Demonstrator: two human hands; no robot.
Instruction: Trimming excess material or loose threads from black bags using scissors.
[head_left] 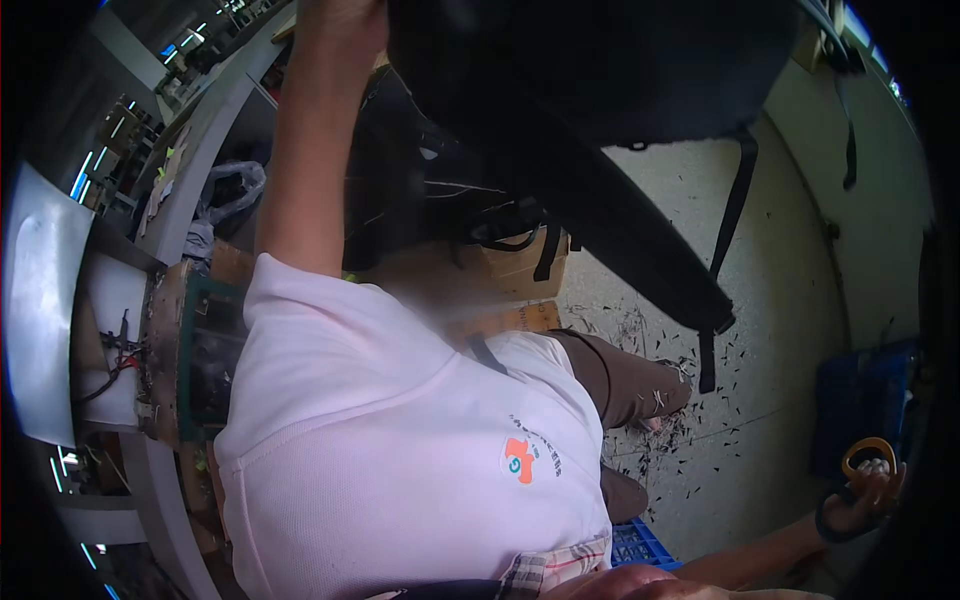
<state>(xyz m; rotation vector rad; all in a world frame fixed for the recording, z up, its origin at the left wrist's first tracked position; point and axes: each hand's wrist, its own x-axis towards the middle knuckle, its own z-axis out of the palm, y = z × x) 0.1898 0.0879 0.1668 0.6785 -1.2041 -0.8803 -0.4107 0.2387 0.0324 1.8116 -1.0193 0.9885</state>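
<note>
A large black backpack (600, 70) fills the upper middle, raised above the floor. Its padded shoulder strap (640, 220) and thin webbing hang down toward the right. My left hand (345, 20) is at the backpack's upper left side, gripping it, though the fingertips are hidden at the top edge. Far off at the lower right, my right hand (872, 490) is closed round scissors (868, 450) with orange and dark handle loops. The scissors' blades cannot be made out.
Black scraps (690, 440) litter the pale floor. A cardboard box (525, 265) stands beneath the bag, beside more dark material. Along the left runs a grey workbench edge with a clear plastic bag (235, 190). Blue crates (860, 400) stand at right and by my legs.
</note>
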